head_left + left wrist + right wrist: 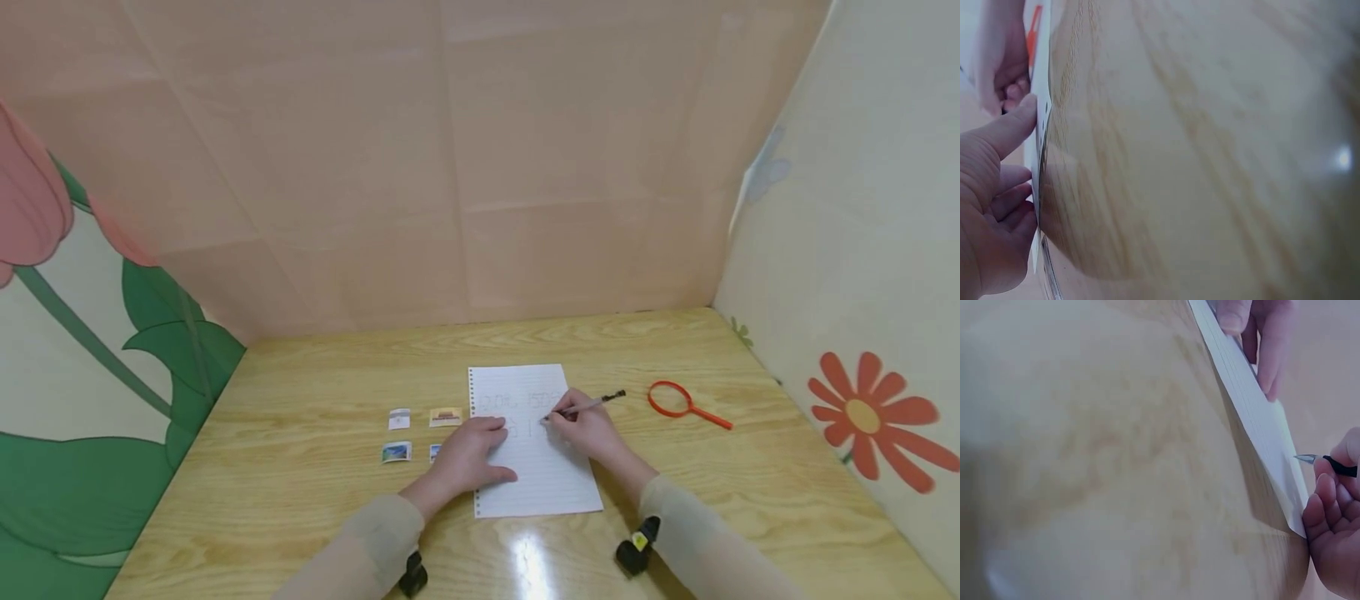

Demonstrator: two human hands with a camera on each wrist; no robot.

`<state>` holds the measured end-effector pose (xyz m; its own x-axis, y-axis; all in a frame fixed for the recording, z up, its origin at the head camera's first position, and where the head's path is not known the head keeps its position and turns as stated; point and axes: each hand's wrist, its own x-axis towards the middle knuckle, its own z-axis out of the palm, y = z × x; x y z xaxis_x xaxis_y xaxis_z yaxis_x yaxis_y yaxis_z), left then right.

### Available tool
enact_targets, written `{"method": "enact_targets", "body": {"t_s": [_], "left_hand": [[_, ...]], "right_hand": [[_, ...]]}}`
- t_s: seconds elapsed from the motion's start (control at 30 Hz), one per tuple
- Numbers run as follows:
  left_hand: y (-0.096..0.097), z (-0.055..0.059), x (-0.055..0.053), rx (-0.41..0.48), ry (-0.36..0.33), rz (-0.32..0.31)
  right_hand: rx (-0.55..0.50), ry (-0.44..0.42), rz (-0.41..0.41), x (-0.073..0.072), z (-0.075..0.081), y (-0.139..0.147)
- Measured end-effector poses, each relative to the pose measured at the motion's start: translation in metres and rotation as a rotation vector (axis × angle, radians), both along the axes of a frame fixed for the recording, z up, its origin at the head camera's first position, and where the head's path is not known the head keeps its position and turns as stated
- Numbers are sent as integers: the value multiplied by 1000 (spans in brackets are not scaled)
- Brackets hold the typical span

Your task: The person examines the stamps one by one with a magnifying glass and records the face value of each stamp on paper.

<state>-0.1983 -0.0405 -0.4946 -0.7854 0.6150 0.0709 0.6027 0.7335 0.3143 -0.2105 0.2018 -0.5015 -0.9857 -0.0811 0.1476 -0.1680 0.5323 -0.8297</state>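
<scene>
A sheet of lined paper (536, 475) with punched holes down its left side lies on the table, with faint handwriting across its upper part. My right hand (588, 429) pinches a pen (600, 401), its tip at the written lines; the right wrist view shows the metal tip of the pen (1305, 458) close to the paper (1260, 425). On the sheet's left edge rests my left hand (468, 457), thumb and fingers spread and touching the paper. In the left wrist view, the left hand (991, 200) lies along the holed edge.
Left of the paper lie several small picture stamps, among them a blue-green one (396, 452), a pale one (399, 419) and a yellowish one (446, 417); another is partly behind my left hand. A red magnifying glass (708, 416) lies to the right on the wooden table (300, 483).
</scene>
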Motion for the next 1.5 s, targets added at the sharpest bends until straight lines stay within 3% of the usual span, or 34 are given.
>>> {"method": "enact_targets", "body": {"t_s": [0.7,1.0,1.5], "left_hand": [[-1,0,0,12,-14,0],[0,1,0,3,-17,4],[0,1,1,0,-19,3]], "right_hand": [[48,25,-25,-4,-3,7],[22,-48,-87,-3,-3,14],[72,-30,-11,-2,-4,16]]}}
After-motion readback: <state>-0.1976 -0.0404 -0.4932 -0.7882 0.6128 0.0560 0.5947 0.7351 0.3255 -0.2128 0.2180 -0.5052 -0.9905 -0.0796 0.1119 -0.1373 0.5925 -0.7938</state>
